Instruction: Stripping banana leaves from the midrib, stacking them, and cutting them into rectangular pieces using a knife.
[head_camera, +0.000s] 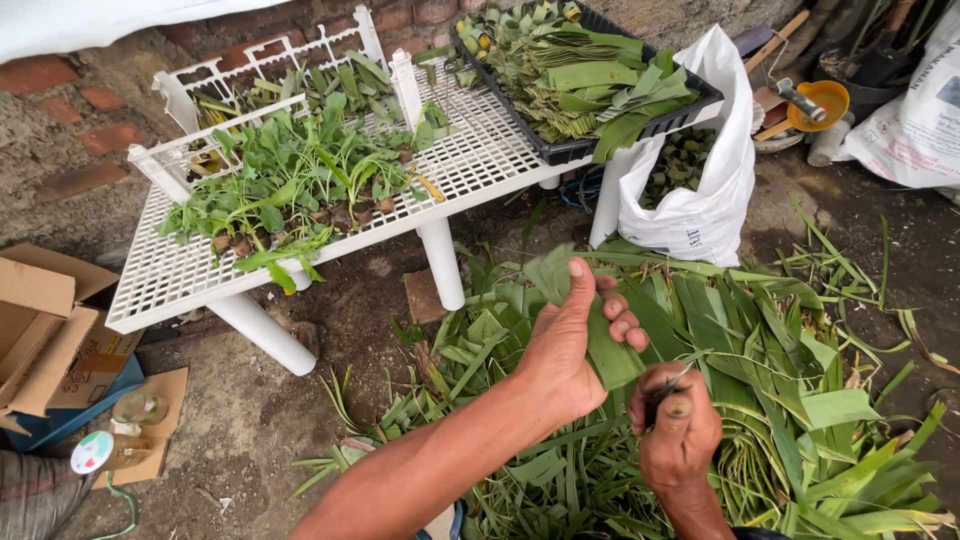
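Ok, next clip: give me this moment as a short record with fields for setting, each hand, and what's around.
setting: outdoor dirt ground by a brick wall
left hand: holds a folded green leaf strip, thumb up along it
right hand: closed around a small dark tool at the strip's lower end; kind unclear
under the hands: pile of long cut leaves
behind: white lattice rack with leafy plants; black tray of folded leaves; white sack
left edge: cardboard box
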